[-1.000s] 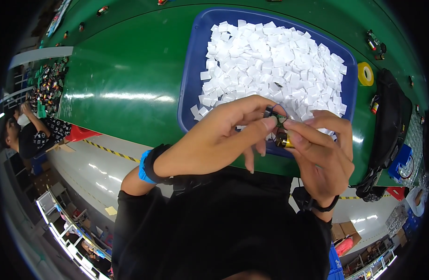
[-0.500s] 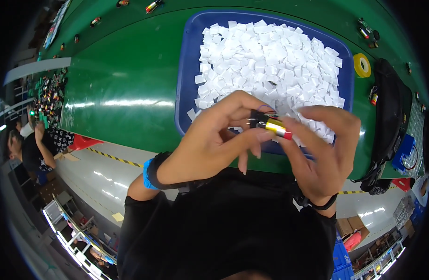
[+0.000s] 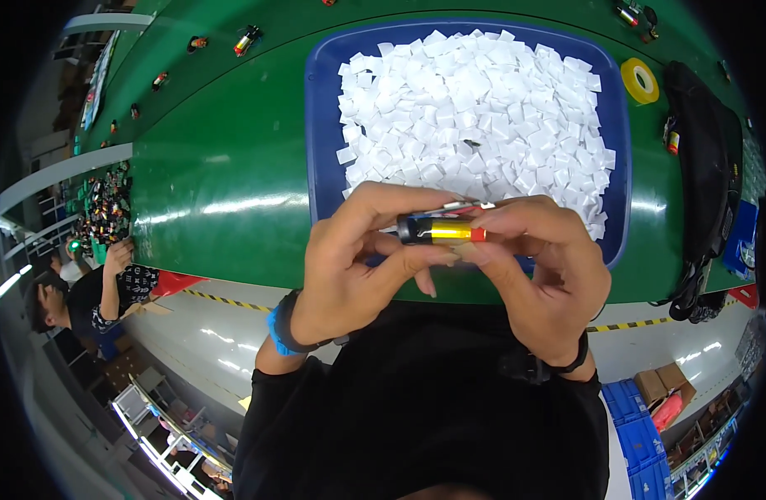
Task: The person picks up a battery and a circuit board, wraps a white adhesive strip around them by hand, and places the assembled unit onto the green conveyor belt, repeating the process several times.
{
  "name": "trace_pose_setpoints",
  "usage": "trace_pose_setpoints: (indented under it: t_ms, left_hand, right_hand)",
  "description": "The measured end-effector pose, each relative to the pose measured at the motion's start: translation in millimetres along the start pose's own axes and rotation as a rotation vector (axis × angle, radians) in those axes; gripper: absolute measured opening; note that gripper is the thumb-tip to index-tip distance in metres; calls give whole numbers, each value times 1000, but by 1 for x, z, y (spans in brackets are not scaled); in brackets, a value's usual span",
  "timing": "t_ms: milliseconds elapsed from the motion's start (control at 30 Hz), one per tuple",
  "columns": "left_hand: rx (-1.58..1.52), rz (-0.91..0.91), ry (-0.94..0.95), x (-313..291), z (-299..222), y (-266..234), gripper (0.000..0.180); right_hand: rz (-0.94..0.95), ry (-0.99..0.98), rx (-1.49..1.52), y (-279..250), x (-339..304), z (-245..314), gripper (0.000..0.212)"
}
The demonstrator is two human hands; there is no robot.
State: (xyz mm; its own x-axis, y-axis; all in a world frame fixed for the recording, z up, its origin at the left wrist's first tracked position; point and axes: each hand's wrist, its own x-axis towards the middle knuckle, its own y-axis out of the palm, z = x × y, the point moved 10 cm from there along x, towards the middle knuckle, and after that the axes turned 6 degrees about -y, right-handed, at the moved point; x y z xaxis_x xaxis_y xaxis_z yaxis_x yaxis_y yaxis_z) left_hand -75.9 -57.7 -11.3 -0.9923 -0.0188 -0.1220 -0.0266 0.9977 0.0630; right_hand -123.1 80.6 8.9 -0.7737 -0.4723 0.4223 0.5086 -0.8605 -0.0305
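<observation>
A small cylindrical battery [image 3: 450, 231] with a black end, a shiny yellow wrapper and a red end lies level between my two hands. My left hand [image 3: 350, 258] is closed on its black end, thumb below and index finger arched over the top. The fingertips of my right hand [image 3: 543, 262] pinch the red end. Thin wires [image 3: 475, 208] and small pale bits run along the battery's upper side, partly covered by my fingers. Just beyond my hands, a blue tray [image 3: 318, 158] holds a heap of small white square pieces [image 3: 475, 108].
The tray stands on a green tabletop [image 3: 225, 175]. To its right are a yellow tape roll [image 3: 640, 81], another battery piece [image 3: 671, 137] and a black bag [image 3: 705, 167]. Similar pieces [image 3: 247, 40] lie farther back. At left, a co-worker [image 3: 108, 287] sits by a pile of parts [image 3: 108, 204].
The battery has turned from slanted to level. My right hand, blurred before with its index finger raised, has closed in on the red end. The view has shifted slightly.
</observation>
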Motion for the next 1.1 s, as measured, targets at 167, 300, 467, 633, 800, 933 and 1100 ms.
trace_pose_setpoints:
  t_ms: [167, 300, 467, 633, 800, 933, 1100]
  left_hand:
    - [226, -5, 103, 1, -17, 0, 35]
    - [243, -102, 173, -1, -20, -2, 37]
    - [320, -37, 141, -2, -20, 0, 39]
    - [517, 59, 230, -1, -26, 7, 35]
    - [393, 50, 19, 10, -19, 3, 32]
    - [300, 79, -240, 29, -13, -8, 29]
    - [213, 266, -395, 38, -11, -2, 26]
  right_hand:
    - [-24, 136, 101, -3, -4, -6, 32]
    - [-130, 246, 185, -5, -8, -17, 30]
    - [-132, 216, 202, -6, -10, -19, 26]
    - [-163, 351, 292, -3, -12, -29, 29]
    - [-108, 473, 322, 1, -10, -38, 32]
    - [-132, 432, 219, -5, -6, -39, 36]
    - [-26, 179, -71, -6, 10, -20, 43]
